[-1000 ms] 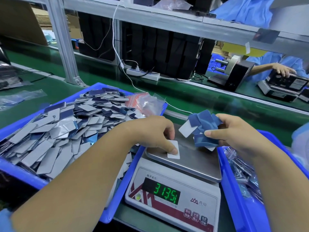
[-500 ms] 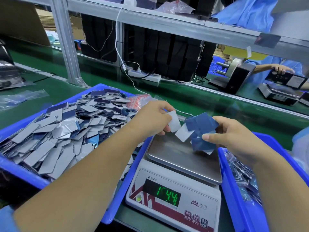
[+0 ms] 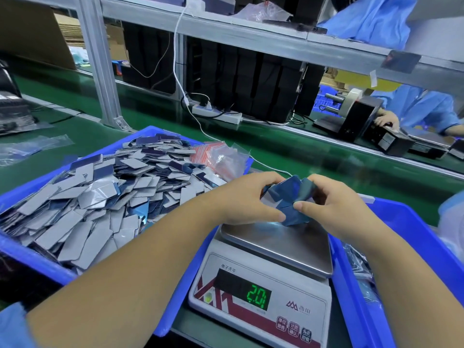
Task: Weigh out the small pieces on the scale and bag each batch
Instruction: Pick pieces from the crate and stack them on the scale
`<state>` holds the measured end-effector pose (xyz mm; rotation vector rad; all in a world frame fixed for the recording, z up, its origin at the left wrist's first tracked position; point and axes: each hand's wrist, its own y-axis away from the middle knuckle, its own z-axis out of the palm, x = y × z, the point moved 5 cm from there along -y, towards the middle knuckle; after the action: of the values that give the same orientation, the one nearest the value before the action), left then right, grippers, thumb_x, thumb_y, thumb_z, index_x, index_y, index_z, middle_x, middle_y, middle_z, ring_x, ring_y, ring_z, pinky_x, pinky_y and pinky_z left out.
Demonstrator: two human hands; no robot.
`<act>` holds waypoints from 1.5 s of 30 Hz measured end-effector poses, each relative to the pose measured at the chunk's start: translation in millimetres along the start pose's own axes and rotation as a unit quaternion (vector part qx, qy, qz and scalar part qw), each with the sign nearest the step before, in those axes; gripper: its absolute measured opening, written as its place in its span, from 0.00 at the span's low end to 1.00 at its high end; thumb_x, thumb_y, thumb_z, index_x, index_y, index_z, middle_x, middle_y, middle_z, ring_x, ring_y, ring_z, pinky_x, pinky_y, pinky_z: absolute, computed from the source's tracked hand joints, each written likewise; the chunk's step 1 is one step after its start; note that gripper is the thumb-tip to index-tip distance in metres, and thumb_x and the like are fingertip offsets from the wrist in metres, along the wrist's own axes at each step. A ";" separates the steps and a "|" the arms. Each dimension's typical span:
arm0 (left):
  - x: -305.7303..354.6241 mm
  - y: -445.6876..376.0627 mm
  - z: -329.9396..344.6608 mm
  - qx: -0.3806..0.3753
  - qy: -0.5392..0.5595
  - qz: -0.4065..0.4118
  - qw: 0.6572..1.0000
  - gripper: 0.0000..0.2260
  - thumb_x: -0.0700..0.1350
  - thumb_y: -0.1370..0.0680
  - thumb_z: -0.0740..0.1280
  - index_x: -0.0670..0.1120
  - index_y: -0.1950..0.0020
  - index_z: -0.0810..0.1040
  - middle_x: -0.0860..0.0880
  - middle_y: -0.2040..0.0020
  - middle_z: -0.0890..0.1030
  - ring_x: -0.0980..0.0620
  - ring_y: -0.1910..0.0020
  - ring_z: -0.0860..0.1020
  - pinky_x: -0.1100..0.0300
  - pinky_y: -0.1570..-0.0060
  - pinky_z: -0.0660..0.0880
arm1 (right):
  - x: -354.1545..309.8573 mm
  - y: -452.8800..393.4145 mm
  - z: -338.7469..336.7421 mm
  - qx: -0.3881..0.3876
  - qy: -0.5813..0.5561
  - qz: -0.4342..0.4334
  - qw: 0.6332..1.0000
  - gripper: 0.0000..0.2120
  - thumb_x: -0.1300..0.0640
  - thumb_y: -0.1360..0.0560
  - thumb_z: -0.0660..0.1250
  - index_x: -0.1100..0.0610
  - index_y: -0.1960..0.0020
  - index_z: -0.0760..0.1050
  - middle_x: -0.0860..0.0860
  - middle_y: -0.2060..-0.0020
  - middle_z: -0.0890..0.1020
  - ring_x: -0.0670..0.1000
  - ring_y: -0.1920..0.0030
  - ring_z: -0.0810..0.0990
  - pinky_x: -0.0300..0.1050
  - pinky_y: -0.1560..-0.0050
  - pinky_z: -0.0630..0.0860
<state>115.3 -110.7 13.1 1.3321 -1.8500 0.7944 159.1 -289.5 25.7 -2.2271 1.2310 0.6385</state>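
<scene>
Joining the right hand (image 3: pixel 336 209), the left hand (image 3: pixel 247 197) now also grips the fanned stack of small blue rectangular pieces (image 3: pixel 288 197), just above the steel pan of the white digital scale (image 3: pixel 276 244); earlier it pinched one white piece. Blue plastic bins (image 3: pixel 30 254) crowd both scale sides.

Blue pieces (image 3: pixel 288 197) (bunched) above scale (image 3: pixel 276 247).

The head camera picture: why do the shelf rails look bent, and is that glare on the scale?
Head view: the wide-angle lens bows the grey metal shelf rail; the steel weighing pan mirrors overhead light below the blue pieces; the green digits stay readable.
</scene>
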 end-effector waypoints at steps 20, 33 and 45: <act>-3.7 -4.8 4.9 0.060 -0.100 0.004 0.993 0.17 0.47 0.25 0.72 0.53 0.38 0.74 0.55 0.49 0.82 0.52 0.50 0.79 0.49 0.46 0.77 | -12.1 3.7 10.9 -0.010 -0.022 -0.016 1.000 0.14 0.50 0.30 0.77 0.37 0.52 0.75 0.41 0.60 0.82 0.44 0.60 0.79 0.45 0.58 0.75; -3.7 -7.0 7.6 0.051 -0.109 0.017 0.993 0.17 0.48 0.23 0.71 0.54 0.34 0.73 0.53 0.43 0.81 0.49 0.44 0.78 0.48 0.42 0.75 | -18.3 5.4 2.4 0.047 -0.103 -0.036 0.993 0.11 0.58 0.25 0.73 0.41 0.54 0.80 0.44 0.60 0.84 0.48 0.61 0.81 0.44 0.59 0.78; -6.0 -9.5 7.4 0.042 -0.099 0.010 0.994 0.12 0.48 0.21 0.70 0.55 0.41 0.72 0.52 0.48 0.81 0.50 0.49 0.77 0.57 0.51 0.75 | -21.4 6.8 -16.1 0.114 -0.180 -0.040 0.976 0.10 0.66 0.26 0.73 0.51 0.59 0.81 0.44 0.69 0.80 0.44 0.68 0.74 0.36 0.65 0.73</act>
<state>124.3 -116.3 4.8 1.4928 -2.0058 0.7810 145.5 -289.5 49.7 -1.8615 0.9737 0.7844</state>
